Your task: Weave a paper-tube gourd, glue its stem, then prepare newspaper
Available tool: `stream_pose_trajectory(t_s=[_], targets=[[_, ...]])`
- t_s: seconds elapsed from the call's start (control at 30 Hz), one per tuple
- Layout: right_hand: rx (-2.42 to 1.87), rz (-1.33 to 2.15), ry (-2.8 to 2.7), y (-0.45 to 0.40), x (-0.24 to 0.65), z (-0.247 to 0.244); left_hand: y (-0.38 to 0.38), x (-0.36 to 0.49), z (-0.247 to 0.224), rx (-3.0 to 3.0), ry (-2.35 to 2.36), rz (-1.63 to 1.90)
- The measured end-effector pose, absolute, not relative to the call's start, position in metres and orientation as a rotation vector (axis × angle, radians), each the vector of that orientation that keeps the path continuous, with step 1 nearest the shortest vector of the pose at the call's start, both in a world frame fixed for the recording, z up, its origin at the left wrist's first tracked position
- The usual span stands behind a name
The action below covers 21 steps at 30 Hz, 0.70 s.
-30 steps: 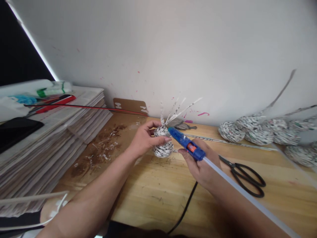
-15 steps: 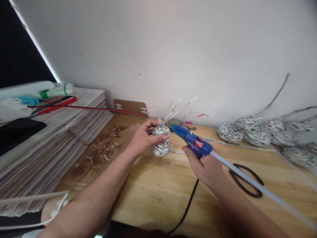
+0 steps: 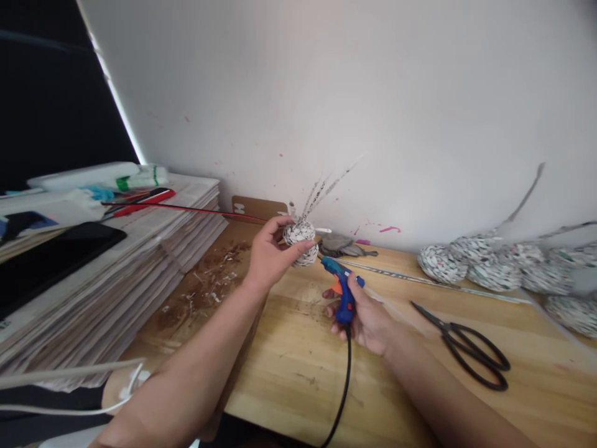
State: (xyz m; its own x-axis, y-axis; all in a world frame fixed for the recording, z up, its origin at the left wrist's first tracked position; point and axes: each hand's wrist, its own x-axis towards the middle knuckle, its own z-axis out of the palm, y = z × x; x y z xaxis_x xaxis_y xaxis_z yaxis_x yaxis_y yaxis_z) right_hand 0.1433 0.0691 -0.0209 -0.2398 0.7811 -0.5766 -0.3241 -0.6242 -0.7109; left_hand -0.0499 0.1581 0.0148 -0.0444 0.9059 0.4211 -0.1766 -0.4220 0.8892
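My left hand (image 3: 273,252) holds a small gourd-shaped piece woven from newsprint strips (image 3: 301,235), thumb across its front, above the wooden table (image 3: 289,354). Several loose paper strips (image 3: 321,190) fan upward from its top. In my right hand (image 3: 366,314) is a blue glue gun (image 3: 344,295), its fingers wrapped round the handle. The gun's nozzle points up and left, close to the lower right side of the woven piece; whether they touch is unclear. A black cord (image 3: 346,379) runs down from the handle.
Black scissors (image 3: 466,345) lie on the right. Woven paper pieces (image 3: 443,264) line the wall at the back right, near long paper tubes (image 3: 420,280). Stacked newspapers (image 3: 153,267) on the left carry a black phone (image 3: 69,255) and bags. Paper scraps (image 3: 214,280) lie beside the stack.
My right hand has turned the glue gun so its handle points down and its nozzle is lower beside the woven piece. The view has shifted, and the scissors now show fully.
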Motion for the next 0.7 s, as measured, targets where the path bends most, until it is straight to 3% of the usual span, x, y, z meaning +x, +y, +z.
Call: stream_pose_trajectory(t_s=[0.17,0.27,0.43,0.6,0.7], targets=[[-1.227,1.976,-0.485,0.079,0.135,-0.024,0.144,-0.047,0.023,1.487,0.751,1.722],[-1.274,1.975,-0.689,0.085,0.132,-0.025,0.135,-0.042,0.025,1.599,0.693,1.729],[-1.595,1.381,-1.396,0.076,0.143,-0.012,0.127,-0.036,0.023,1.553,0.647,1.543],[-1.319,0.596,-1.447,0.060,0.144,0.026,0.123,-0.032,0.022,1.484,0.643,1.364],[-1.196,0.551,-1.383,0.060,0.135,0.045,0.119,-0.030,0.023,1.469,0.635,1.318]])
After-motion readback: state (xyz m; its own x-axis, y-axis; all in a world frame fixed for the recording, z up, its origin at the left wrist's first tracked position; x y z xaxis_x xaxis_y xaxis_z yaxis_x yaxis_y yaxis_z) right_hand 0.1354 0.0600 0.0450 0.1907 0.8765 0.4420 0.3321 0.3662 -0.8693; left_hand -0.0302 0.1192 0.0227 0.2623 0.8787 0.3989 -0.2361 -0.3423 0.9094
